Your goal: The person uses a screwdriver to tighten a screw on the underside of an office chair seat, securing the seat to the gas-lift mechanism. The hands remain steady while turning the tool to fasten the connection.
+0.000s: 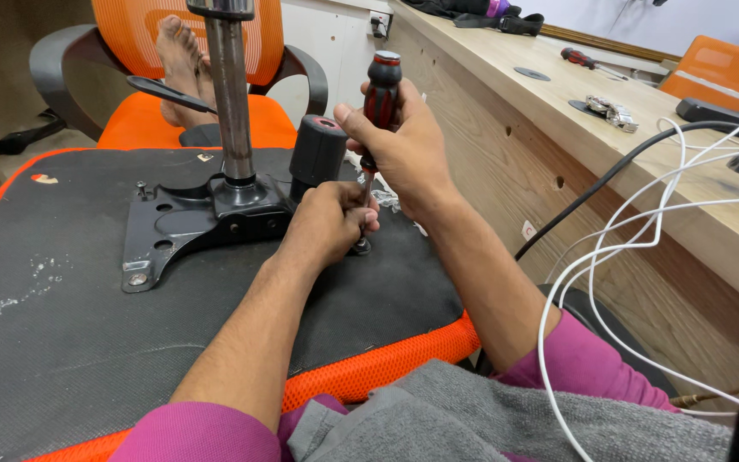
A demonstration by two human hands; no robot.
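mid-frame, the right hand (pixel 404 141) is wrapped tight round the screwdriver (pixel 380 103), the left hand (pixel 328 224) pinches its tip at a screw; the plate (pixel 186 224) already carries one screw (pixel 138 279), lower left.

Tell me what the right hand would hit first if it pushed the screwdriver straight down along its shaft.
The right hand drives the screwdriver downward; its tip would likely meet the screw on the chair seat underside, beside the left hand. The tip itself is hidden.
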